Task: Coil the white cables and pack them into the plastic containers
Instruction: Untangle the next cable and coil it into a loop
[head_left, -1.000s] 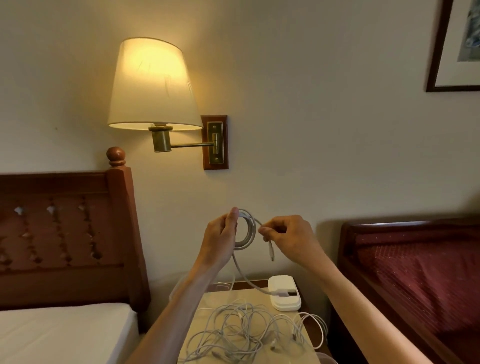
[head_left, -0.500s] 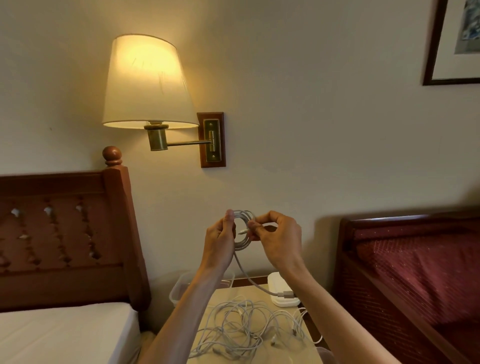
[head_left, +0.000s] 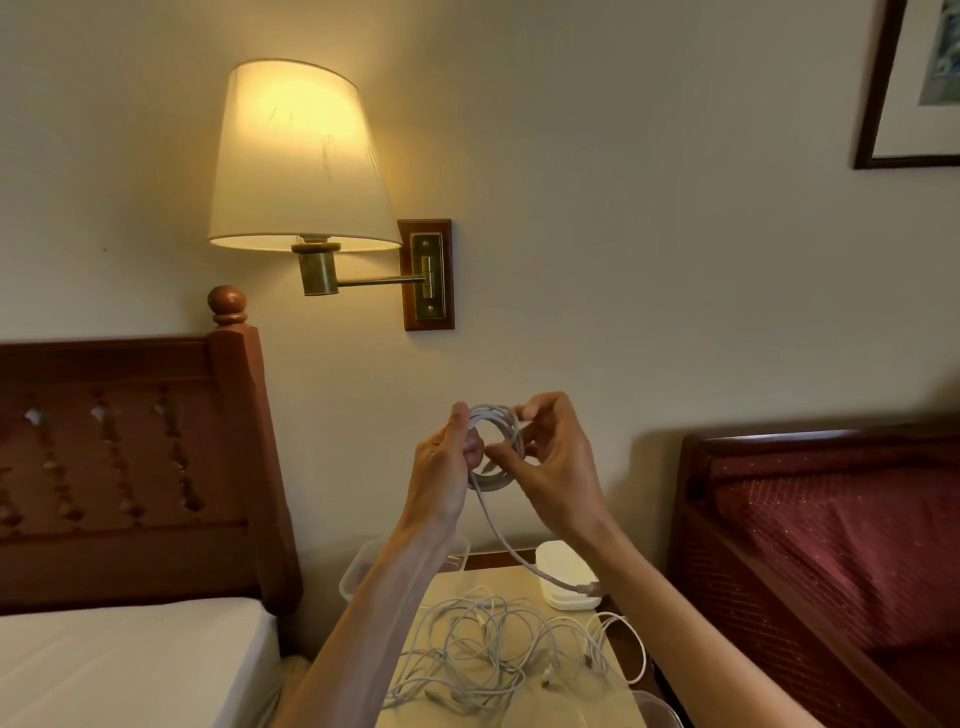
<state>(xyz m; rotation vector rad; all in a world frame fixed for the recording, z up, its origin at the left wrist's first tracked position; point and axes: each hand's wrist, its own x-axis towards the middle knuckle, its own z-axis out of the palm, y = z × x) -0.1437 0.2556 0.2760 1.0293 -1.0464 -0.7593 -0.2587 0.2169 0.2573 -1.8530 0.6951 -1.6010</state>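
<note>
The left hand (head_left: 448, 457) is raised in front of the wall, its thumb and curled fingers pinching the left side of a small coil of white cable (head_left: 496, 447) held upright in the air. The right hand (head_left: 553, 462) faces it from the other side, its fingers curled round the coil's right edge, with the thumb reaching in towards the centre of the loop, so both hands grip the same coil between them. From the bottom of the coil a loose tail of the cable (head_left: 506, 540) hangs down and to the right, ending in a grey plug (head_left: 584, 588) that lies across a closed white container (head_left: 566, 574) on the far right corner of a pale bedside table (head_left: 452, 587). Nearer the camera, a tangled heap of white cables (head_left: 498, 654) sprawls over most of the tabletop, some loops hanging off its right edge. A clear plastic container (head_left: 353, 577) stands just beyond the table's left far corner, partly hidden by the left forearm, and the rim of another clear container (head_left: 657, 709) shows at the lower right. A wooden headboard (head_left: 130, 467) and white mattress (head_left: 130, 665) stand to the left, a dark red bed (head_left: 831, 545) to the right. A lit wall lamp (head_left: 298, 161) hangs above, and a framed picture (head_left: 909, 88) is in the top right corner.
</note>
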